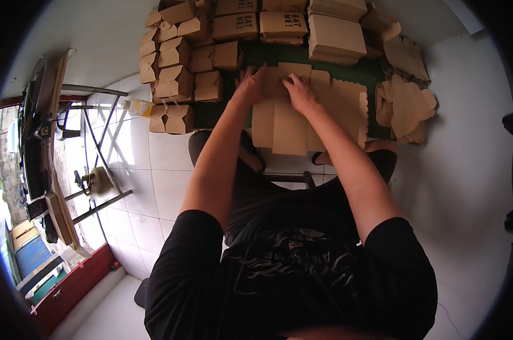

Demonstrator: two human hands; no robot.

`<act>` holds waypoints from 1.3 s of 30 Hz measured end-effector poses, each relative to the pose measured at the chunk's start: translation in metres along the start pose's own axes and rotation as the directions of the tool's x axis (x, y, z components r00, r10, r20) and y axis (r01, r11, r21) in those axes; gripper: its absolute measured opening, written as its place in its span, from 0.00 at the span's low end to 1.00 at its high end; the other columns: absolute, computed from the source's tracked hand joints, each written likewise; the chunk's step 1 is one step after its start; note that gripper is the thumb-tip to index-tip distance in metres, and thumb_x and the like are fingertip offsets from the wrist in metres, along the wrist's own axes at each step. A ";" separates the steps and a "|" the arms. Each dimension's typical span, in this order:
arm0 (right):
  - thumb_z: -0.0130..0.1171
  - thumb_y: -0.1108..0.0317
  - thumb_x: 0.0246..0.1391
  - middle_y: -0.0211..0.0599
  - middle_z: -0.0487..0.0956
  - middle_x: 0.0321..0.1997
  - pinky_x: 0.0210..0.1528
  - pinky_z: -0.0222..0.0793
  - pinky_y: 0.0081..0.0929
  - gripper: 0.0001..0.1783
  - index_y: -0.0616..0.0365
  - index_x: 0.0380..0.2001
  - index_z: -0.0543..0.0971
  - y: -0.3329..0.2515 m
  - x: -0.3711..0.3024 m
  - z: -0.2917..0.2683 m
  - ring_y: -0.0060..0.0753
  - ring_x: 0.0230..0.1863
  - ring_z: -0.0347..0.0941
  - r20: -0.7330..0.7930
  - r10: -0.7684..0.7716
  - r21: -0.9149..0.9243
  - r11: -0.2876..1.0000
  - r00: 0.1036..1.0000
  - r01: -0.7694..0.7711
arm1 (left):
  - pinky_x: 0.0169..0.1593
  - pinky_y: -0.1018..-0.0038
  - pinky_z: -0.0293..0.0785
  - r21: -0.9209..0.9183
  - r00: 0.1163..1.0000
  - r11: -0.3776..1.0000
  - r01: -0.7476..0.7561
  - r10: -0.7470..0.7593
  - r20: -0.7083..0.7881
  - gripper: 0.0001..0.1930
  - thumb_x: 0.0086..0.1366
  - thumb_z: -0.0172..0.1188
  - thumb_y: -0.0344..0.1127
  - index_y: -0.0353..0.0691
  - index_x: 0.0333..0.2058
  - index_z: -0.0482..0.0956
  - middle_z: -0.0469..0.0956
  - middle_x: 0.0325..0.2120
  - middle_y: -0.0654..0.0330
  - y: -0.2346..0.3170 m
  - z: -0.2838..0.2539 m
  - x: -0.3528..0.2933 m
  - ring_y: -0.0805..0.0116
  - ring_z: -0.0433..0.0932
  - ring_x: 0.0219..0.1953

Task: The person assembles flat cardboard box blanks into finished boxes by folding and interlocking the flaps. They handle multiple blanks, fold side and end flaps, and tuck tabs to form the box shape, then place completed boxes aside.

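An unfolded brown cardboard box blank (291, 127) lies in front of me with its flaps and fold lines showing. At its far left corner my left hand (249, 86) grips the raised edge of a flap between thumb and fingers. My right hand (300, 94) has its fingers bent onto the same far flap (274, 85), a little to the right. Beneath and beside it, on the right, lies more flat cardboard with a scalloped edge (350, 105). The undersides of the flaps are hidden.
Folded small boxes (174, 82) are stacked at the left, beside a bottle of yellow liquid (137, 107). Larger printed boxes (235, 26) and a tall pile of cardboard (336, 37) stand at the back. Loose cardboard pieces (406, 107) lie right. Green matting (262, 54) covers the work surface.
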State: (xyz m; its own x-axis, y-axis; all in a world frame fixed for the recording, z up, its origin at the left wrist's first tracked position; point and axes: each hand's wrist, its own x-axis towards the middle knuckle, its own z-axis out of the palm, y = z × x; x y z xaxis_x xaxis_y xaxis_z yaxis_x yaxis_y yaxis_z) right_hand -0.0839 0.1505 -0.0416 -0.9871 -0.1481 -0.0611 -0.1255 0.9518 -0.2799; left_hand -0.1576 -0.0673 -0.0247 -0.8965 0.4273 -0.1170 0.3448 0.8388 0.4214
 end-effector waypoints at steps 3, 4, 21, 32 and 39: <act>0.80 0.62 0.60 0.42 0.73 0.75 0.75 0.77 0.53 0.38 0.48 0.73 0.78 -0.006 -0.002 0.009 0.61 0.75 0.72 -0.025 0.056 0.000 0.998 0.998 -0.056 | 0.75 0.32 0.67 -0.002 0.999 1.000 -0.021 0.021 0.051 0.66 0.44 0.90 0.42 0.62 0.84 0.64 0.71 0.72 0.52 -0.012 -0.007 0.014 0.42 0.67 0.77; 0.80 0.61 0.60 0.42 0.73 0.75 0.75 0.76 0.54 0.39 0.49 0.73 0.78 -0.008 -0.003 0.010 0.61 0.75 0.72 -0.035 0.062 -0.002 0.998 0.997 -0.063 | 0.75 0.32 0.66 0.002 0.997 1.000 -0.030 0.030 0.068 0.66 0.44 0.89 0.42 0.62 0.84 0.65 0.71 0.71 0.52 -0.015 -0.009 0.016 0.43 0.67 0.77; 0.71 0.78 0.56 0.37 0.79 0.70 0.73 0.76 0.49 0.34 0.52 0.68 0.83 -0.021 -0.001 -0.002 0.55 0.72 0.75 -0.082 0.159 0.306 0.944 0.984 -0.127 | 0.63 0.54 0.79 -0.031 0.903 0.938 -0.344 0.322 -0.284 0.25 0.58 0.73 0.27 0.49 0.56 0.89 0.88 0.47 0.61 -0.011 -0.012 -0.025 0.52 0.83 0.60; 0.65 0.86 0.50 0.36 0.87 0.62 0.67 0.81 0.46 0.27 0.59 0.55 0.90 -0.019 -0.006 0.035 0.53 0.62 0.83 -0.358 0.020 0.408 0.903 0.934 0.137 | 0.55 0.61 0.86 0.082 0.866 0.900 -0.429 0.435 -0.247 0.18 0.62 0.67 0.30 0.50 0.50 0.94 0.91 0.48 0.66 -0.031 -0.007 -0.032 0.59 0.86 0.55; 0.65 0.79 0.58 0.35 0.89 0.60 0.63 0.79 0.46 0.20 0.57 0.53 0.91 -0.027 -0.021 0.032 0.47 0.59 0.82 -0.431 -0.163 0.196 0.943 0.887 0.268 | 0.66 0.57 0.79 0.235 0.876 0.878 -0.416 0.457 -0.156 0.21 0.64 0.63 0.28 0.40 0.55 0.90 0.87 0.59 0.60 -0.022 0.002 -0.067 0.56 0.83 0.65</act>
State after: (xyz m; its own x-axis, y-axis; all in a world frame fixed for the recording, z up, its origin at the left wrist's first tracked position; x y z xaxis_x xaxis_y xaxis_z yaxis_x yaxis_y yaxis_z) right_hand -0.0564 0.1190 -0.0636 -0.8985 -0.1707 0.4044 -0.3637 0.8055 -0.4680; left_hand -0.1045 -0.1140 -0.0283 -0.6710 0.7048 0.2303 0.7415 0.6382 0.2071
